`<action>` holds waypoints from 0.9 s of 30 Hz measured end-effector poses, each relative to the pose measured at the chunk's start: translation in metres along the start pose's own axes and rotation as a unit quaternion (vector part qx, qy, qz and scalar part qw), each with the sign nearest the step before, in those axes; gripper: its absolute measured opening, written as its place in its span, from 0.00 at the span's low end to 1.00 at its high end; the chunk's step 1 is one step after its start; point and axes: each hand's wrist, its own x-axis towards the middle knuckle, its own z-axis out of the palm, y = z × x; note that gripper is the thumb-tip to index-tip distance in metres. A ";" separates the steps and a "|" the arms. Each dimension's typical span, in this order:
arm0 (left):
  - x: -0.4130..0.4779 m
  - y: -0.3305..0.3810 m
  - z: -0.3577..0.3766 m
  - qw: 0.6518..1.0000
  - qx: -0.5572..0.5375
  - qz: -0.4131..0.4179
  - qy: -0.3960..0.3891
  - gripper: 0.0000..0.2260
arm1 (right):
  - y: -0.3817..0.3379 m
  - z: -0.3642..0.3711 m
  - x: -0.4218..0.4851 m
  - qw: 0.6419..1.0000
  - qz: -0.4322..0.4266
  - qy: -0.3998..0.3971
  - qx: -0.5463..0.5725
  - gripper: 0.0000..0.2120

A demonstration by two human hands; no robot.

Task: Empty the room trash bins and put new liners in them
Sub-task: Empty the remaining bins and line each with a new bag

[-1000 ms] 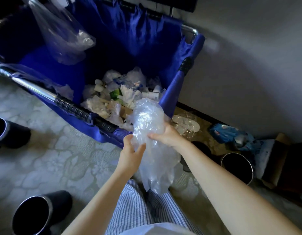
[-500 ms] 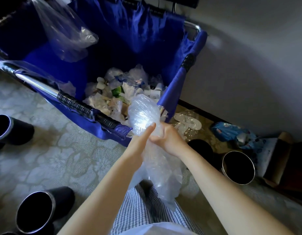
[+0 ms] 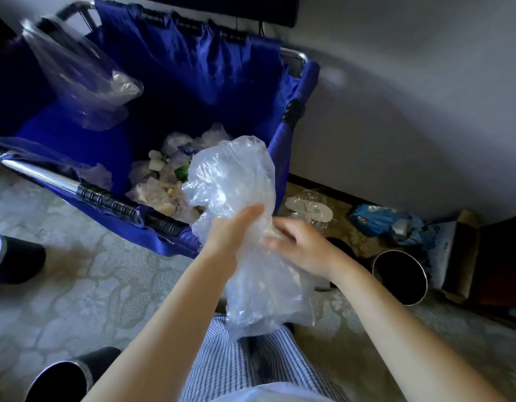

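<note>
- Our left hand point(image 3: 232, 235) lies against the near side of the clear liner point(image 3: 236, 181). The fingers are almost straight and pressed flat on the plastic, and the thumb is hidden from us.
- Our right hand point(image 3: 301, 245) meets the same liner from the right, with the fingers curled into the plastic. This hand is blurred, so we can only say that it seems to pinch a fold.
- The liner is crumpled and held in the air between both hands. Its puffed upper part stands over the near right corner of the blue cart point(image 3: 193, 82). Its lower part hangs in front of our striped trousers point(image 3: 239, 369).
- Inside the cart, toward the near right corner of its bottom, lies a heap of trash point(image 3: 156, 184): white papers, wrappers and something green.
- A second clear bag point(image 3: 85, 79) hangs at the far left side of the cart, with something white inside.
- On the carpet point(image 3: 77, 285), the right bin point(image 3: 400, 275) is near the wall, with its dark mouth toward us.
- The near left bin point(image 3: 59, 381) is at the bottom edge, and the far left bin point(image 3: 16, 256) is cut by the left edge.
- Along the wall edge of the floor, between the cart and the right bin, lie wrapped white slippers point(image 3: 309, 208) and a blue packet point(image 3: 378, 220).
- A cardboard box point(image 3: 460, 256) is just beside the right bin, on its far right side.
</note>
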 end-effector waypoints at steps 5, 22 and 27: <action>-0.017 -0.001 0.015 0.994 0.036 0.091 -0.045 0.11 | 0.000 -0.013 -0.018 0.986 -0.002 0.160 0.058 0.30; -0.027 0.023 0.040 0.839 0.254 0.033 -0.481 0.12 | -0.007 0.003 -0.055 0.886 0.079 0.429 0.157 0.05; -0.029 0.020 0.045 0.816 0.258 -0.107 -0.506 0.21 | -0.012 0.029 -0.068 0.839 0.063 0.514 0.168 0.07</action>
